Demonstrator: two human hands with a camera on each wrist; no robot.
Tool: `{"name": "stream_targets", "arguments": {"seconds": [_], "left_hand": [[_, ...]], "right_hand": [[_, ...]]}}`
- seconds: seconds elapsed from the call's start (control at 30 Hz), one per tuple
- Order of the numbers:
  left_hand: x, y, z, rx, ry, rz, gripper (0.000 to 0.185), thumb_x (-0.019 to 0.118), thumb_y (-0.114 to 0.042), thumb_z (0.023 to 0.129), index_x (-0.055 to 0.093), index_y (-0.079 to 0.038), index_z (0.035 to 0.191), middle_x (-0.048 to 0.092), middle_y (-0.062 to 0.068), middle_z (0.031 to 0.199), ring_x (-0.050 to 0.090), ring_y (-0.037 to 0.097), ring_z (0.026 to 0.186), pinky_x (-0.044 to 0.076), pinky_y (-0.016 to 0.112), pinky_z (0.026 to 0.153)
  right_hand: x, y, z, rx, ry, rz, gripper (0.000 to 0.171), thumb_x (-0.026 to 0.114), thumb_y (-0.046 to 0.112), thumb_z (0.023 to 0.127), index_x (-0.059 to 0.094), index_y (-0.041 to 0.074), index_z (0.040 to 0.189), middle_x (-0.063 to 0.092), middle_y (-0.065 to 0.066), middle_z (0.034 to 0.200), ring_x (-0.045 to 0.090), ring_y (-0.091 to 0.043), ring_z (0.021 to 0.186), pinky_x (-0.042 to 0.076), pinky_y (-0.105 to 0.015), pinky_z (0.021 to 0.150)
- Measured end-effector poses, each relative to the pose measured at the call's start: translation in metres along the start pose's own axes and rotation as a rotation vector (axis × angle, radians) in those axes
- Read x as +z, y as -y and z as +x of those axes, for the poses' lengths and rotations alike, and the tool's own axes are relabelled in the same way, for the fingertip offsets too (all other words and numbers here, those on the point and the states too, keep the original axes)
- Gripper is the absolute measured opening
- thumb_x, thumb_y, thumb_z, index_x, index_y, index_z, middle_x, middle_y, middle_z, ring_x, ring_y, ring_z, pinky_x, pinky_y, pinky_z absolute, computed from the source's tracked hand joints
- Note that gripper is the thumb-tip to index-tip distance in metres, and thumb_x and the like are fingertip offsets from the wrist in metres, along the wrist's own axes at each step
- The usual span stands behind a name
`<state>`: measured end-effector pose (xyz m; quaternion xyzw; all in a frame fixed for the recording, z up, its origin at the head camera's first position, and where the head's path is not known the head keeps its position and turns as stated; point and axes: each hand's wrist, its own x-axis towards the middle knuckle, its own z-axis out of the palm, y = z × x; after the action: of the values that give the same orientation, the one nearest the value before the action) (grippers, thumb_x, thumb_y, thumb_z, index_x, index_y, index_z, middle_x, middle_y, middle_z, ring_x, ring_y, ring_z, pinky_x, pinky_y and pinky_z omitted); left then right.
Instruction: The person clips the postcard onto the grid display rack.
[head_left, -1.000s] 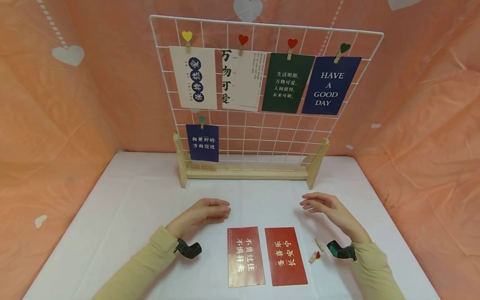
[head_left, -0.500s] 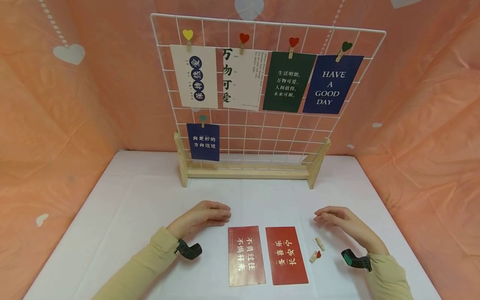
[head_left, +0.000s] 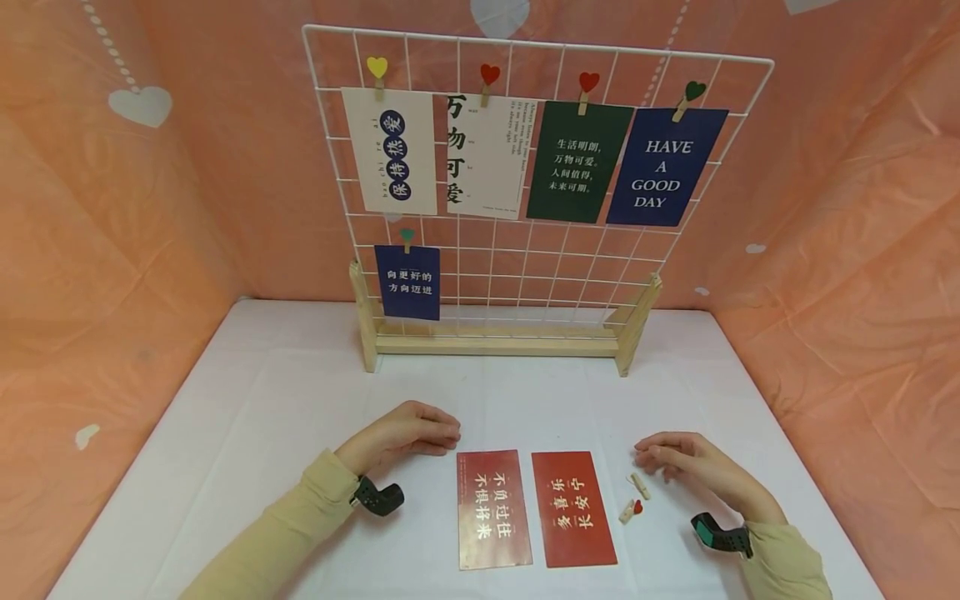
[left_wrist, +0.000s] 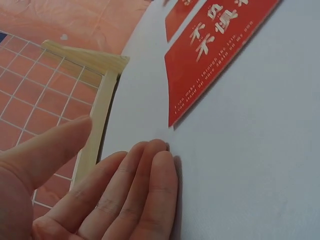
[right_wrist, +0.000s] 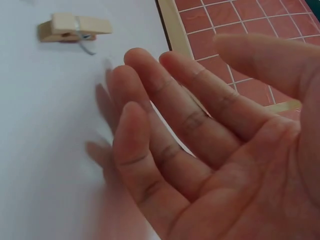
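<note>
My left hand (head_left: 405, 433) rests on the white table with relaxed fingers and holds nothing. Just beyond its fingertips lies a red card (head_left: 493, 510) with white lettering. A second red card (head_left: 574, 510) lies to the right of it. My right hand (head_left: 693, 465) hovers low with loosely bent fingers and an empty palm, as the right wrist view also shows. Close by its fingertips is a small wooden clothespin (head_left: 639, 487). Another clothespin with a red heart (head_left: 630, 512) lies slightly nearer the front.
A white wire grid (head_left: 525, 275) stands at the back on a wooden base (head_left: 495, 343). Clipped along its top are a cream card (head_left: 393, 154), a white card (head_left: 487, 158), a green card (head_left: 577, 162) and a blue card (head_left: 663, 167). Lower left hangs a smaller blue card (head_left: 408, 283).
My right hand has come down and to the right, closer to the clothespins. The left hand has hardly moved. The cards on the table and the grid stay as they were.
</note>
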<state>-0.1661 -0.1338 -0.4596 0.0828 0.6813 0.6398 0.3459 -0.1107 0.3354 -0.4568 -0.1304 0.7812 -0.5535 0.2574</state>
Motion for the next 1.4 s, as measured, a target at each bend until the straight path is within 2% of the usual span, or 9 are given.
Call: {"name": "stream_targets", "arguments": {"seconds": [0.33,0.5,0.83,1.1,1.4], "left_hand": [[0.003,-0.002,0.001,-0.036,-0.017,0.081,0.027,0.066,-0.005,0.088,0.064,0.014,0.106,0.068,0.014,0.092,0.065,0.019,0.083,0.057,0.035,0.080],[0.004,-0.002,0.001,-0.054,-0.017,0.103,0.024,0.067,-0.005,0.088,0.066,0.013,0.103,0.068,0.014,0.088,0.066,0.019,0.079,0.058,0.035,0.076],[0.006,-0.006,0.003,-0.098,-0.029,0.148,0.020,0.071,-0.006,0.086,0.069,0.011,0.097,0.068,0.013,0.078,0.066,0.016,0.066,0.059,0.032,0.067],[0.005,-0.004,0.006,-0.133,-0.026,0.150,0.016,0.072,-0.006,0.084,0.072,0.008,0.092,0.069,0.014,0.075,0.066,0.014,0.061,0.059,0.031,0.064],[0.005,-0.004,0.010,-0.150,-0.006,0.206,0.012,0.071,-0.006,0.084,0.073,0.005,0.088,0.068,0.012,0.072,0.065,0.013,0.059,0.058,0.028,0.060]], "right_hand": [[0.000,-0.010,-0.006,-0.031,0.069,0.022,0.033,0.042,0.011,0.103,0.052,-0.011,0.125,0.065,-0.019,0.113,0.063,-0.022,0.098,0.054,-0.030,0.077],[0.001,-0.011,-0.007,-0.035,0.090,0.036,0.033,0.045,0.010,0.102,0.051,-0.013,0.125,0.065,-0.019,0.114,0.062,-0.019,0.095,0.054,-0.028,0.075],[0.005,-0.008,-0.008,0.001,0.047,-0.034,0.029,0.055,0.011,0.098,0.058,-0.007,0.120,0.066,-0.017,0.106,0.059,-0.013,0.082,0.050,-0.025,0.063],[0.007,-0.008,-0.001,0.080,0.008,-0.141,0.027,0.063,0.019,0.094,0.064,-0.002,0.111,0.066,-0.013,0.098,0.061,-0.013,0.083,0.052,-0.025,0.067],[0.012,-0.006,0.002,0.071,0.014,-0.112,0.023,0.067,0.015,0.091,0.064,-0.004,0.105,0.065,-0.011,0.090,0.059,-0.011,0.078,0.051,-0.022,0.065]]}}
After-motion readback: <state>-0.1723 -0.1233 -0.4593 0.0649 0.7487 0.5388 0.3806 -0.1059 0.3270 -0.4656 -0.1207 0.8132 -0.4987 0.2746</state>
